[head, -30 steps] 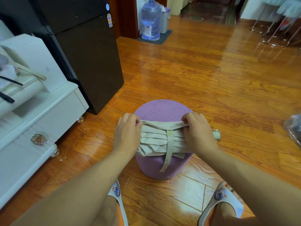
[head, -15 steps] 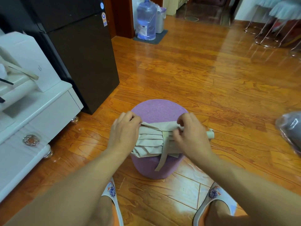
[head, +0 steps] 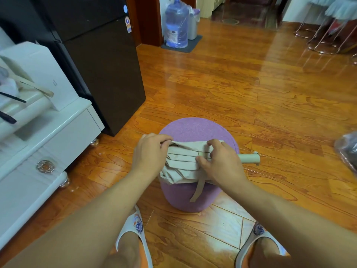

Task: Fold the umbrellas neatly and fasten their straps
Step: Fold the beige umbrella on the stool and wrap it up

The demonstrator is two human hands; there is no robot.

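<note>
Since the earlier frame the right hand (head: 220,163) had slid leftward over the pleats, fingers curled, pinning them flat. The left hand (head: 149,153) pinched the canopy's end, steadying the beige folding umbrella (head: 181,161) across the purple stool (head: 195,126); its strap (head: 198,190) hung unfastened.

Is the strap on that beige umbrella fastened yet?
Not fastened. The strap hangs loose down the purple stool's side while both hands grip the pleated umbrella.

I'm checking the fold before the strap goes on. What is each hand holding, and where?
Both grip the beige umbrella on the purple stool: left hand at its tip end, right hand pinching the canopy folds near the handle.
</note>
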